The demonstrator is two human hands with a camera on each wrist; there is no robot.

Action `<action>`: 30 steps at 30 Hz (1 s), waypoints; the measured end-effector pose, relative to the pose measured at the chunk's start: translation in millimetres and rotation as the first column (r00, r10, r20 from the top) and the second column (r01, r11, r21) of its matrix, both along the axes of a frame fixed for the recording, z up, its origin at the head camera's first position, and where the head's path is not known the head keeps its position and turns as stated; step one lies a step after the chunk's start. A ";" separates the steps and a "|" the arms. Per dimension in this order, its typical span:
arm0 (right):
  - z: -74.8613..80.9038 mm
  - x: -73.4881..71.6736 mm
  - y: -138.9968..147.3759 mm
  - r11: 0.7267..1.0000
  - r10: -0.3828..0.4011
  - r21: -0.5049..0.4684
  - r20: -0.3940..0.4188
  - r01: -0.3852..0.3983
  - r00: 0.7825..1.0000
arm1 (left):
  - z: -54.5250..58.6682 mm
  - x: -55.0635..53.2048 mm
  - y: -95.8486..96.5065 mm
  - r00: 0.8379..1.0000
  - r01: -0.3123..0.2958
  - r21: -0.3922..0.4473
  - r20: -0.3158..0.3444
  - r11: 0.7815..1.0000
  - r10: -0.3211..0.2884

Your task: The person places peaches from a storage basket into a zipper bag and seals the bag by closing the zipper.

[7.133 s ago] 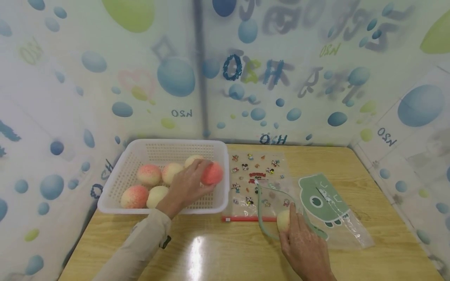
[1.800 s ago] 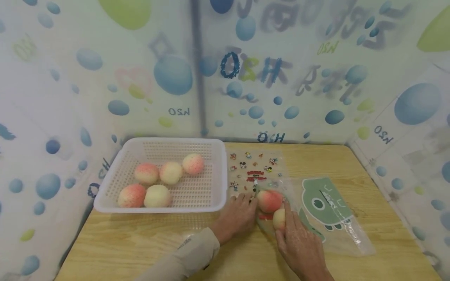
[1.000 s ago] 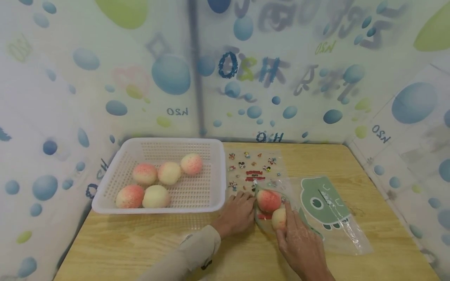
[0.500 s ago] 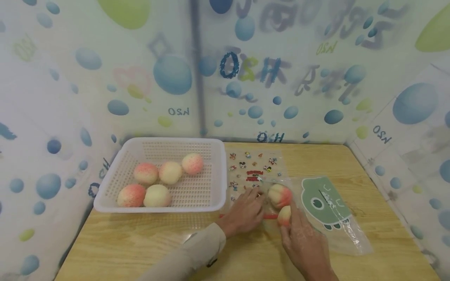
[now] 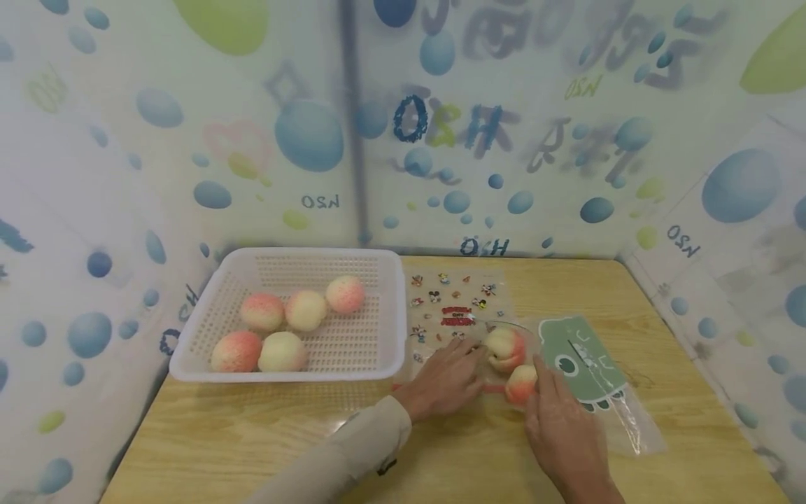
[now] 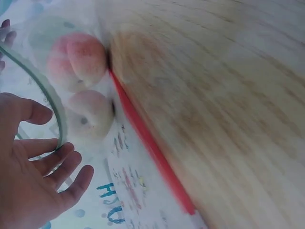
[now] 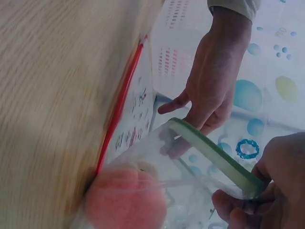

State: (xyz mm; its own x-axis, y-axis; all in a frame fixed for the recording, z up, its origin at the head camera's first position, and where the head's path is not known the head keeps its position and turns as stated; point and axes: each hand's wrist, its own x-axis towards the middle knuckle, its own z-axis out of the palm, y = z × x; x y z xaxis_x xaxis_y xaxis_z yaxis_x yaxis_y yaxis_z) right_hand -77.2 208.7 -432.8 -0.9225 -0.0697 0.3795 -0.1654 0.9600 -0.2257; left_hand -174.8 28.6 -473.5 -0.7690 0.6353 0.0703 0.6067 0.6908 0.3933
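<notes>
Two peaches [image 5: 506, 348] [image 6: 77, 61] lie inside a clear zip bag [image 7: 224, 160] with a green rim and a green cartoon animal print [image 5: 576, 364]. My left hand [image 5: 448, 378] is at the left side of the bag's mouth, its fingers [image 6: 64, 164] curved at the green rim. In the right wrist view my right hand [image 7: 281, 186] pinches the rim's other side between thumb and fingers. The mouth gapes between the hands. From the head view, my right fingers lie beside the nearer peach [image 5: 521, 383], covering part of the bag.
A white plastic basket [image 5: 286, 378] with several peaches [image 5: 283, 352] stands on the left of the wooden table [image 5: 466, 462]. A second clear bag [image 5: 456, 297] with cartoon prints and a red zip strip lies flat, partly under the first. Printed curtains [image 5: 529, 140] surround the table.
A peach went from the basket into the green-rimmed bag with my left hand. Lately both hands moved slightly right, and the two bagged peaches turned and shifted to the right.
</notes>
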 end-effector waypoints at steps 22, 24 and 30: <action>44.7 -17.9 29.1 0.986 -0.081 -0.167 -0.378 0.019 0.922 | 41.3 -3.7 14.2 0.997 0.044 0.313 -0.073 0.949 -0.022; 49.2 -18.3 28.1 0.986 -0.077 -0.168 -0.446 0.001 0.892 | 45.4 -2.5 14.4 0.995 0.051 0.341 -0.099 0.939 -0.018; 53.9 -17.4 22.3 0.990 -0.026 -0.132 -0.528 -0.052 0.849 | 51.9 0.5 10.7 0.991 0.050 0.382 -0.136 0.923 0.002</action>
